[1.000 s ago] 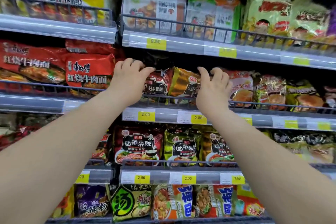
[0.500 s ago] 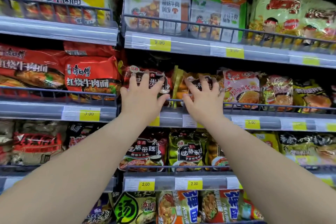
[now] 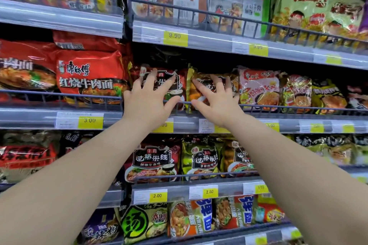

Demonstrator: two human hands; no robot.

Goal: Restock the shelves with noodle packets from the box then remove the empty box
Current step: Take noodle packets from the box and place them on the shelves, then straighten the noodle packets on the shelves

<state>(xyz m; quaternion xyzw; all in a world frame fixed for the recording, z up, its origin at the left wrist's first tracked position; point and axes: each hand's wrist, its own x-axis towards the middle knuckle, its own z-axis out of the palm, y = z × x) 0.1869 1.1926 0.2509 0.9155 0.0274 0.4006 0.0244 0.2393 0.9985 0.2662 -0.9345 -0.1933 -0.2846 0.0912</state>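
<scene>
Hands unmoved since before: left hand (image 3: 148, 96) splayed flat on glossy dark packet (image 3: 161, 83), right hand (image 3: 218, 98) on crinkled gold packet (image 3: 196, 85), grips open.

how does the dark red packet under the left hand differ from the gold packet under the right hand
The dark red noodle packet has a red wrapper; the gold noodle packet has a yellow-gold one. The red packet faces squarely forward with its bowl picture visible, while the gold packet is turned slightly, showing its crimped side edge. The left hand covers the red packet's left part; the right hand covers the gold packet's right part. Both stand upright behind the same wire shelf rail, each with a black label.
</scene>
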